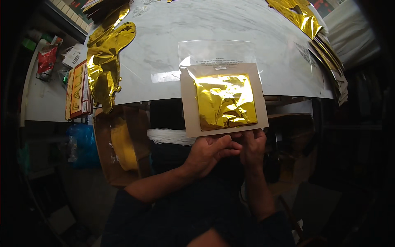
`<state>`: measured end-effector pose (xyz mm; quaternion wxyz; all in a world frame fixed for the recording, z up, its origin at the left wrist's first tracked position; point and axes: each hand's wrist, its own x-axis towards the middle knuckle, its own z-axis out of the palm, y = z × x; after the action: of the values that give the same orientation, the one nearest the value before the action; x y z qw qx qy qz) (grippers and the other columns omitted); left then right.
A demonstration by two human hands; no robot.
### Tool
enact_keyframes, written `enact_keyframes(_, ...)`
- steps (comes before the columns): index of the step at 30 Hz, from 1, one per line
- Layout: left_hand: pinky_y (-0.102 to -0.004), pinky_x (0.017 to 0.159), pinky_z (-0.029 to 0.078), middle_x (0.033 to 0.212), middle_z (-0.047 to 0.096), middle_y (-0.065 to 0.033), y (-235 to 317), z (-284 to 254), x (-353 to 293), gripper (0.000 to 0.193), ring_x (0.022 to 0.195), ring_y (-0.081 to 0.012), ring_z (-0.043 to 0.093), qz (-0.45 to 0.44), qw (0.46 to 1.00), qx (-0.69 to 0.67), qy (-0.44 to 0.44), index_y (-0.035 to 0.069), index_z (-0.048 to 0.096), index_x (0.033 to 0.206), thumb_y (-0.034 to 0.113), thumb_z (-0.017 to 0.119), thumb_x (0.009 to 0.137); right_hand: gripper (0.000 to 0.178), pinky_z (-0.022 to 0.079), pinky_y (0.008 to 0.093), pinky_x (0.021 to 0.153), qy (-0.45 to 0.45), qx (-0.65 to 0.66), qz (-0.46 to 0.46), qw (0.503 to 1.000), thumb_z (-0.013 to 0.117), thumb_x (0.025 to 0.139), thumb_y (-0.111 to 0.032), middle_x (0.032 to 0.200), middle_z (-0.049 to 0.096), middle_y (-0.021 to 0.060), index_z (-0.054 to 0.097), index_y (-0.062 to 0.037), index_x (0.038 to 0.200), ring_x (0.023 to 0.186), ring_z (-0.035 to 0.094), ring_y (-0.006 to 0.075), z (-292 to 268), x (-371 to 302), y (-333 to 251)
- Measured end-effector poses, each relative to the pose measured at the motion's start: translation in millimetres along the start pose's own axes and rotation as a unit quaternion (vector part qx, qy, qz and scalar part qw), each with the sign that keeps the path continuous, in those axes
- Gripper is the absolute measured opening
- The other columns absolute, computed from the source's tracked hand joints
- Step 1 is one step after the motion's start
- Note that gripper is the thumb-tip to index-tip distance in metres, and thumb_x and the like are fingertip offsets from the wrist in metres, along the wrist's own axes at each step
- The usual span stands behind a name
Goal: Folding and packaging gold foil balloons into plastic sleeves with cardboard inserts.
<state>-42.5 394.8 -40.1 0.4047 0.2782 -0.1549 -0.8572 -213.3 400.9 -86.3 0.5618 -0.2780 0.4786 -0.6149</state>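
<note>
A clear plastic bag [214,48] rests at the table's near edge, its lower part jutting toward me. Inside it lies a beige card [190,105] with a folded gold foil balloon [226,101] on its face. The bag's top flap, with small printing, extends past the card. My left hand [210,154] is closed at the bag's bottom edge, thumb and fingers drawn together. Close beside it, my right hand [252,149] pinches the same edge toward the right corner. Some fingertips of both hands are hidden behind the package.
Flat gold foil balloons [105,68] hang over the white table's [152,37] left edge, beside a printed card package [78,92]. More gold foil [298,18] and stacked cards [329,59] lie at the right. Below are an open cardboard box [103,140] and white string [170,136].
</note>
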Motion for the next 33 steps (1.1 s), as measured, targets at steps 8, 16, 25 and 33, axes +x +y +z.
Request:
enact_keyframes(8,-0.0348,0.093,0.061,0.130,0.064,-0.0182,19.0,15.4,16.0,0.042,0.114,-0.0303,0.071,0.006,0.997,-0.058,0.052,-0.002,0.048,0.141,0.028,0.049,0.112,0.027,0.058,0.0314,0.088,0.035,0.043,-0.005,0.998,0.062,0.106,-0.014,0.115,0.072,0.0110,0.066,0.0045,0.125,0.099,0.071,0.0181,10.3,23.0,-2.5)
enact_keyframes(16,-0.0350,0.092,0.062,0.129,0.065,-0.0203,29.5,14.1,16.8,0.041,0.116,-0.0322,0.070,0.011,0.995,-0.023,0.098,-0.005,0.048,0.140,0.024,0.047,0.112,0.018,0.060,0.0325,0.080,0.042,0.079,0.011,0.996,0.062,0.104,-0.010,0.110,0.073,0.0108,0.068,0.0026,0.115,0.094,0.073,0.0192,12.0,38.4,-8.1)
enact_keyframes(25,-0.0366,0.095,0.062,0.133,0.063,-0.0244,36.5,10.9,11.6,0.042,0.119,-0.0344,0.069,0.008,0.993,-0.040,0.113,-0.009,0.047,0.140,0.021,0.049,0.111,0.015,0.052,0.0262,0.077,0.040,0.101,-0.023,0.994,0.066,0.100,-0.008,0.102,0.072,0.0051,0.069,0.0023,0.110,0.089,0.066,0.0108,19.0,32.5,3.1)
enact_keyframes(33,-0.0379,0.096,0.062,0.132,0.062,-0.0250,43.0,12.5,6.7,0.042,0.120,-0.0367,0.068,0.003,0.989,0.004,0.150,-0.012,0.047,0.138,0.019,0.050,0.110,0.023,0.054,0.0276,0.087,0.009,0.034,-0.059,0.998,0.056,0.106,-0.015,0.110,0.071,0.0055,0.066,0.0022,0.117,0.098,0.067,0.0122,17.4,44.9,1.5)
